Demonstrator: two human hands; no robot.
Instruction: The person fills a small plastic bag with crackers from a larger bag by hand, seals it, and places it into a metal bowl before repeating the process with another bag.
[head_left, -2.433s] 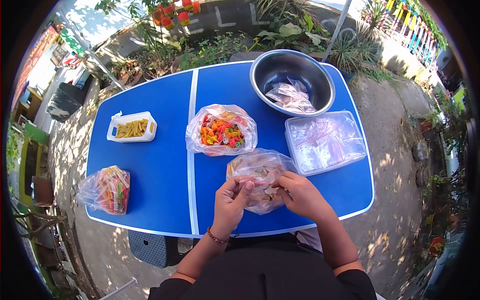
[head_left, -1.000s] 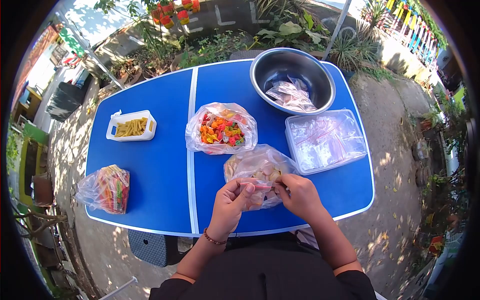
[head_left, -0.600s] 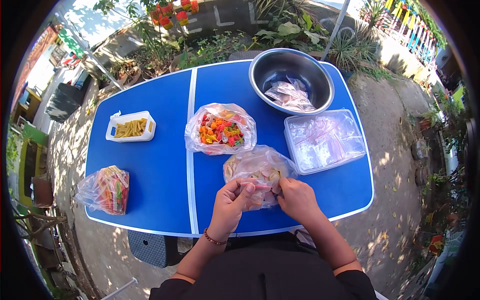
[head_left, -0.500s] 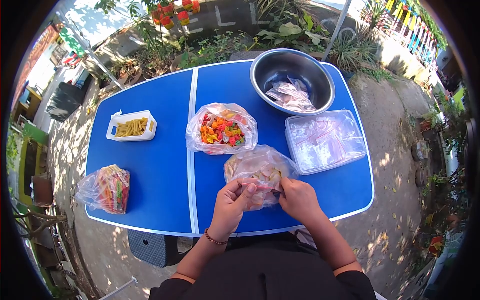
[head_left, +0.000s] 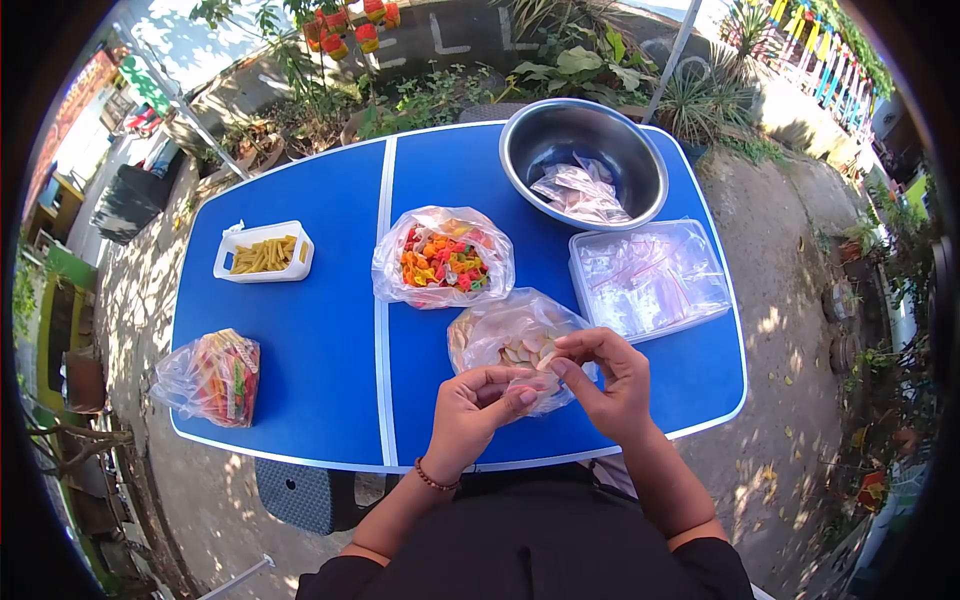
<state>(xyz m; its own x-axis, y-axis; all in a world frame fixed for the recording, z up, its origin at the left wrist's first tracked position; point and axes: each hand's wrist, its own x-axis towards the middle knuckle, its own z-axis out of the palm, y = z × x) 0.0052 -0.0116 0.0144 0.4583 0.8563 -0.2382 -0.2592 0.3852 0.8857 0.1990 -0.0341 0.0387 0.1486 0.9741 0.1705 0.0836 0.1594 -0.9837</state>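
Observation:
My left hand (head_left: 475,410), with a beaded bracelet at its wrist, pinches a small clear plastic bag (head_left: 528,380) at the table's near edge. My right hand (head_left: 606,378) is just right of it, thumb and forefinger closed on a small pale piece (head_left: 549,358). Both hands are in front of an open clear bag (head_left: 480,335) holding pale, thin pieces. Behind that bag sits another open bag (head_left: 443,258) with red, orange and yellow pieces. Part of the small bag is hidden by my fingers.
On the blue table (head_left: 300,370) are a white basket (head_left: 300,262) of yellowish sticks, a bag of colourful strips (head_left: 222,380), a steel bowl (head_left: 655,180) holding filled packets (head_left: 585,192), and a plastic container (head_left: 655,285) of clear bags. A grey stool (head_left: 295,495) stands below.
My right hand has moved slightly up and right, off the small bag's edge, and now pinches a pale piece. My left hand has shifted slightly and still holds the small bag.

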